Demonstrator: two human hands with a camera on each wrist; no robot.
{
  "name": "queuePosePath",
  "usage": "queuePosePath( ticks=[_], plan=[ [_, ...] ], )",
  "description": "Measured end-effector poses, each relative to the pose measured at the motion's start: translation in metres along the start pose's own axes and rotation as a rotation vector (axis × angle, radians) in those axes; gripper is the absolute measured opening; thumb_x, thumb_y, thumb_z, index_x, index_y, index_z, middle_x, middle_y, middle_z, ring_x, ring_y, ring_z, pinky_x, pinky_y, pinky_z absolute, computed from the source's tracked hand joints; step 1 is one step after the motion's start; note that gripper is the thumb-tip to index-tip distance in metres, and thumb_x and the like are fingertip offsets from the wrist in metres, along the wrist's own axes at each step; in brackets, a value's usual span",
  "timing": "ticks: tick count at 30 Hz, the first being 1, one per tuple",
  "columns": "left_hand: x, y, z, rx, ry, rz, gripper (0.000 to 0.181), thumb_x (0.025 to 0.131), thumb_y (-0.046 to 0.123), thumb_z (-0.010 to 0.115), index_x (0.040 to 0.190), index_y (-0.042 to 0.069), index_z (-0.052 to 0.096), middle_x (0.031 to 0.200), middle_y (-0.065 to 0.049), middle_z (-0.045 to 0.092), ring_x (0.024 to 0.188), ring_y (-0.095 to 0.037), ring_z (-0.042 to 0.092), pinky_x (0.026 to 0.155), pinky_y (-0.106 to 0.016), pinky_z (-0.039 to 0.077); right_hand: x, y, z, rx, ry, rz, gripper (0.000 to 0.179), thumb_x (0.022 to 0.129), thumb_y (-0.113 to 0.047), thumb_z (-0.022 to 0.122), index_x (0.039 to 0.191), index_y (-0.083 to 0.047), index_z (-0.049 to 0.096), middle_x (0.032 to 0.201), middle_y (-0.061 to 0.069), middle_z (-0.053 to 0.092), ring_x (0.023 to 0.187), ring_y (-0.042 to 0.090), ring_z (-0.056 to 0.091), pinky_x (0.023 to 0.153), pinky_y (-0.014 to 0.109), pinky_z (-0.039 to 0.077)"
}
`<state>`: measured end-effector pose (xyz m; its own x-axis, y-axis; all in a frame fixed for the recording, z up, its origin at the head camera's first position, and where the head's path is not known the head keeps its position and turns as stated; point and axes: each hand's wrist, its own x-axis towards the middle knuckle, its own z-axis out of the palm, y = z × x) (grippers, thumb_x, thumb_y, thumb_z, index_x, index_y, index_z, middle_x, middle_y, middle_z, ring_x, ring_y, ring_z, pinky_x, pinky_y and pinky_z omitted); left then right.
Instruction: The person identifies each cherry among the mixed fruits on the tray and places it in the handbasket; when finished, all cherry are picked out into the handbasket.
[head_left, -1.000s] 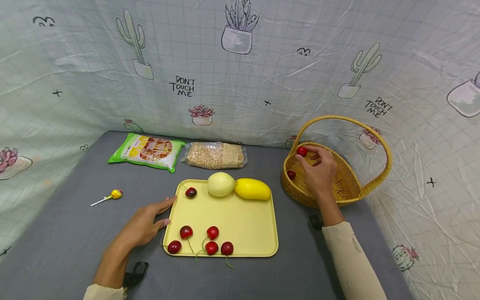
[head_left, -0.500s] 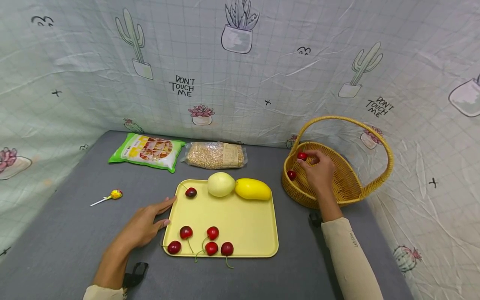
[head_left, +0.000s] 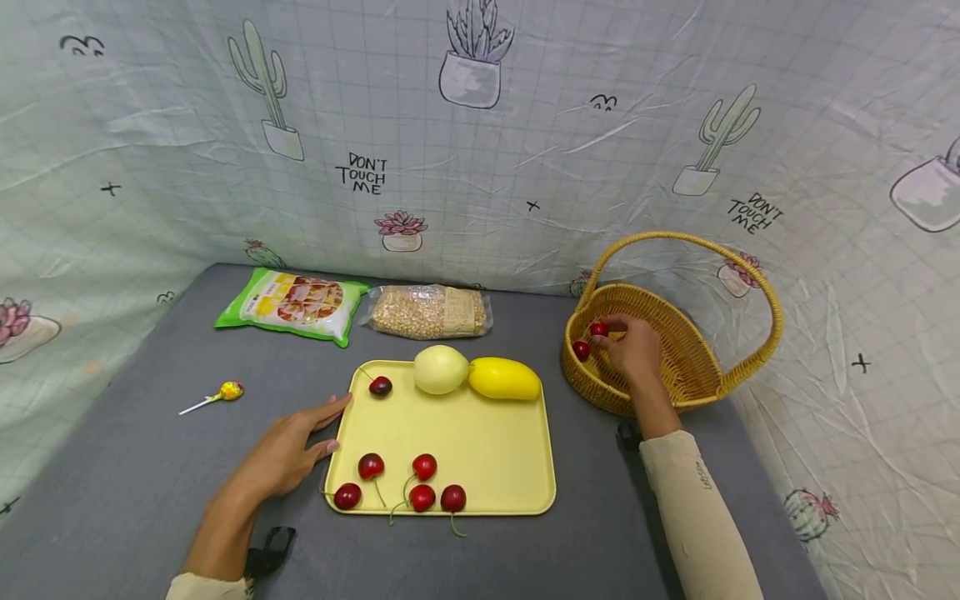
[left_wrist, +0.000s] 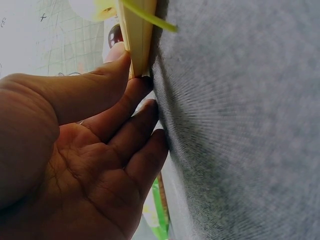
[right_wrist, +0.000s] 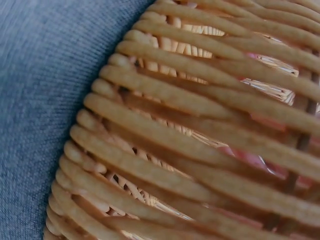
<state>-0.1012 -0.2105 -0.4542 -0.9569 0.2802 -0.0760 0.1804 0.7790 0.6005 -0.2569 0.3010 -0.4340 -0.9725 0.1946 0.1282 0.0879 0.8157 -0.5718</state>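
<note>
My right hand (head_left: 639,350) is down inside the wicker basket (head_left: 577,387) at the right, pinching a red cherry (head_left: 598,329) between thumb and fingers. Just beside it a second cherry (head_left: 581,351) lies in the basket. Woven strands (right_wrist: 165,120) fill the right wrist view and mostly hide that hand. At the left edge of the yellow tray (head_left: 480,450), my left hand (head_left: 288,450) touches the rim with thumb and fingertips, fingers fairly straight. Several stemmed cherries (head_left: 423,467) lie along the tray's front, and one dark cherry (head_left: 380,386) sits at its back left corner.
A pale green round fruit (head_left: 440,370) and a yellow oblong fruit (head_left: 505,378) lie along the tray's back edge. Behind are a green-edged food bag (head_left: 296,304) and a clear bag of grains (head_left: 427,312). A lollipop (head_left: 231,390) lies at left. The basket's tall handle (head_left: 772,317) arches overhead.
My right hand has lowered the cherry deeper into the basket, towards the cherry lying there. The left hand stays at the tray's edge.
</note>
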Motion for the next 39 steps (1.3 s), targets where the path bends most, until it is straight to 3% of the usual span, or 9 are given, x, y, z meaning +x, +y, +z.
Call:
queuePosePath(
  ticks=[8,24,31,36,39],
  plan=[
    [-0.0008,-0.0010,0.0007,-0.007,-0.005,-0.009,0.070,0.097,0.005,0.074,0.161,0.010,0.047,0.158,-0.031,0.048,0.146,-0.055,0.045,0.112,-0.074,0.041,0.0013,-0.0014,-0.0001,-0.046,-0.112,0.025,0.034,0.099,-0.019,0.077,0.131,-0.008,0.074,0.132,0.018,0.075,0.128,0.042,0.062,0.109,0.059,0.049],
    [-0.0012,-0.0012,0.0000,0.004,0.000,-0.008,0.069,0.098,0.006,0.073,0.161,0.011,0.047,0.158,-0.031,0.048,0.145,-0.056,0.046,0.112,-0.074,0.041,0.0008,-0.0034,0.0002,-0.047,-0.136,0.008,0.037,0.100,-0.016,0.075,0.137,-0.009,0.072,0.138,0.016,0.073,0.125,0.041,0.065,0.106,0.059,0.052],
    [0.0007,-0.0008,-0.0005,0.009,-0.017,-0.018,0.070,0.098,0.007,0.073,0.162,0.011,0.046,0.159,-0.032,0.047,0.146,-0.057,0.045,0.112,-0.074,0.041,-0.0021,-0.0025,0.0020,0.089,-0.004,-0.029,0.034,0.101,-0.011,0.073,0.136,-0.010,0.073,0.139,0.015,0.072,0.118,0.039,0.066,0.097,0.056,0.055],
    [0.0001,-0.0008,0.0006,0.002,-0.002,-0.008,0.068,0.098,0.006,0.073,0.161,0.011,0.047,0.158,-0.031,0.048,0.146,-0.056,0.046,0.112,-0.073,0.041,-0.0034,-0.0052,0.0033,0.176,0.180,-0.156,0.030,0.097,-0.010,0.078,0.127,-0.009,0.077,0.124,0.018,0.076,0.111,0.041,0.064,0.102,0.056,0.046],
    [-0.0001,-0.0010,0.0005,-0.001,0.003,-0.005,0.069,0.098,0.006,0.073,0.162,0.010,0.047,0.158,-0.031,0.048,0.146,-0.055,0.046,0.113,-0.073,0.041,-0.0048,-0.0091,0.0023,0.206,0.283,-0.240,0.029,0.095,-0.012,0.081,0.124,-0.010,0.078,0.113,0.021,0.074,0.103,0.041,0.062,0.097,0.052,0.042]
  ],
)
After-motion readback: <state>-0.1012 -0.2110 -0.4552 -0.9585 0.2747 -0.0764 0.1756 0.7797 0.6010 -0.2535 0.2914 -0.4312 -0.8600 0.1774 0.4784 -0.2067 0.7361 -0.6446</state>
